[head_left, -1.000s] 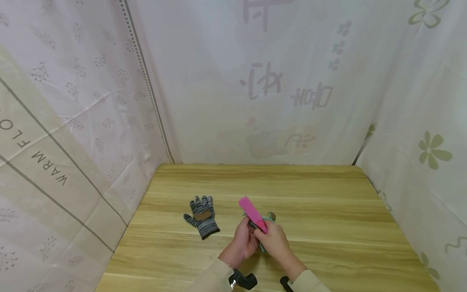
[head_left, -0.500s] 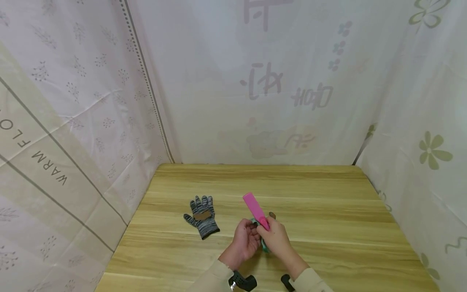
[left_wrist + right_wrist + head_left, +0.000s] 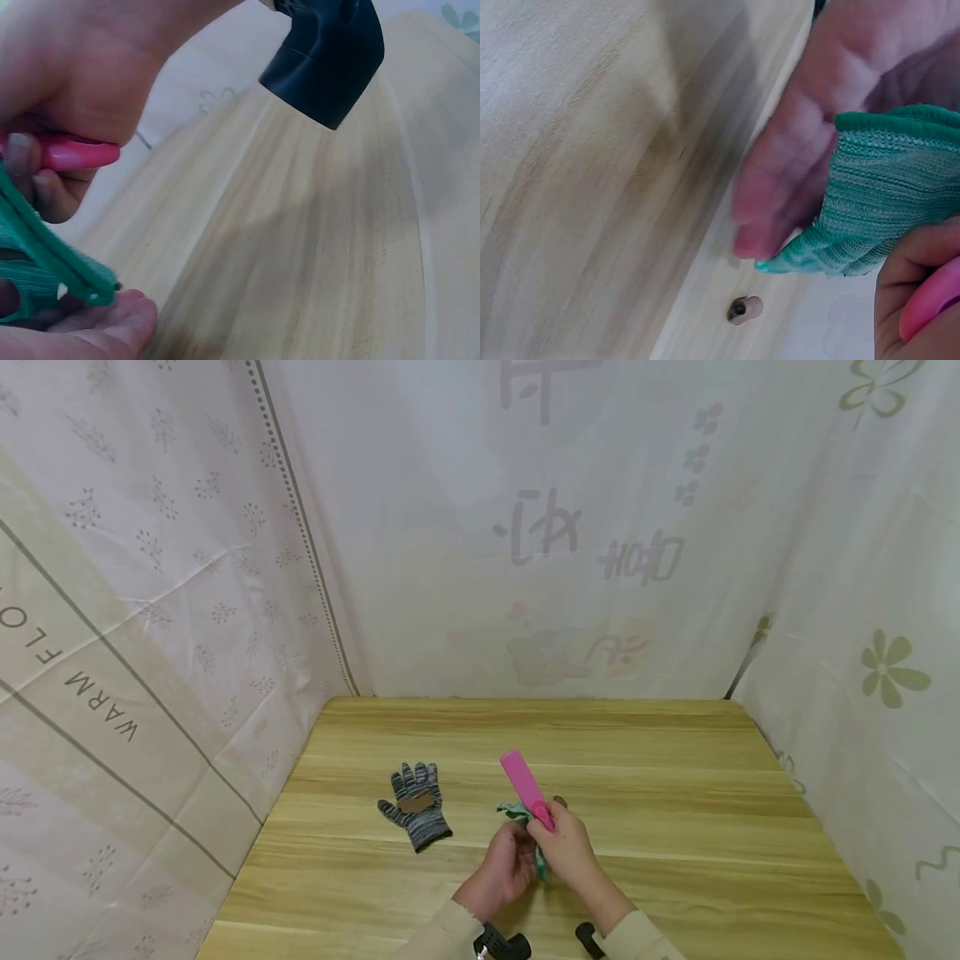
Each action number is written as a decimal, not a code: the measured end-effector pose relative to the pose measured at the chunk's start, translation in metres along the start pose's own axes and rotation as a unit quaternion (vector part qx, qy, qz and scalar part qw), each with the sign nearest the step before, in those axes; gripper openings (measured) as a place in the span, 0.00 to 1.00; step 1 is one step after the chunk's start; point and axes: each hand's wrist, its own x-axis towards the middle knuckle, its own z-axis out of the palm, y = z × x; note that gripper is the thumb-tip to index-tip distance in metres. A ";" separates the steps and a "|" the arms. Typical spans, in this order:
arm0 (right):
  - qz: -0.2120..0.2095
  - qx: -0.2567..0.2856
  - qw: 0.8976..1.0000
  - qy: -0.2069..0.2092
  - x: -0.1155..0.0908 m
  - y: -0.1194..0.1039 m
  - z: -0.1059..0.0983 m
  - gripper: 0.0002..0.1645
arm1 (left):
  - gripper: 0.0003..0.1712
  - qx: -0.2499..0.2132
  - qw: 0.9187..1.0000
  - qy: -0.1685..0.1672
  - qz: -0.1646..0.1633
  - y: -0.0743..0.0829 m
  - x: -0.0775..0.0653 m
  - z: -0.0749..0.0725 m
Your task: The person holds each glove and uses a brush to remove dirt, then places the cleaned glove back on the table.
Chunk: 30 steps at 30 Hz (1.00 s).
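My right hand (image 3: 566,847) grips a pink tool (image 3: 525,783), flat and elongated, its far end pointing away from me. Its rounded pink end shows past the hand in the left wrist view. Green knitted fabric (image 3: 889,184) with a darker hemmed, cuff-like edge hangs between the hands, and my right thumb overlaps it in the right wrist view. My left hand (image 3: 506,864) is just left of the right one; its fingers (image 3: 780,172), blurred, stretch along behind the fabric, tips close to its lower corner. The right hand hides part of the tool and fabric.
A grey-and-black knitted glove (image 3: 417,807) with a brown palm patch lies flat on the wooden table (image 3: 660,760), left of the hands. A small brown, hollow-looking piece (image 3: 745,309) sits beyond the right hand. Patterned curtains (image 3: 480,568) hang around the table.
My left hand turns from palm-up and moves slightly right. Green fabric now spreads out beyond the left fingers. The pink tool has shifted slightly right and away from me, still in the right hand.
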 end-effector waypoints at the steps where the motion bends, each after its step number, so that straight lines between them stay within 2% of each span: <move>1: -0.004 0.003 1.000 0.001 0.000 -0.001 0.000 0.05 | 0.15 0.002 1.000 -0.001 -0.002 0.000 0.000 0.000; 7: -0.003 0.019 1.000 -0.006 -0.002 -0.003 0.001 0.08 | 0.16 -0.002 1.000 -0.009 -0.021 -0.002 -0.001 0.000; 14: 0.001 0.008 1.000 0.003 -0.002 0.001 -0.002 0.11 | 0.15 -0.010 1.000 -0.008 -0.010 -0.004 0.005 -0.007; 19: -0.001 0.006 1.000 0.013 -0.001 0.003 -0.004 0.05 | 0.16 0.008 1.000 0.007 -0.003 -0.003 0.007 -0.009; 22: 0.002 0.006 1.000 0.016 0.000 0.005 -0.005 0.02 | 0.11 0.017 1.000 0.018 0.004 -0.003 0.008 -0.011; 26: 0.008 0.008 1.000 0.020 0.000 0.008 -0.005 0.02 | 0.06 0.016 1.000 0.016 0.008 -0.002 0.008 -0.013; 30: 0.009 0.008 1.000 0.020 0.000 0.009 -0.007 0.04 | 0.06 0.011 1.000 0.007 0.007 0.000 0.009 -0.013</move>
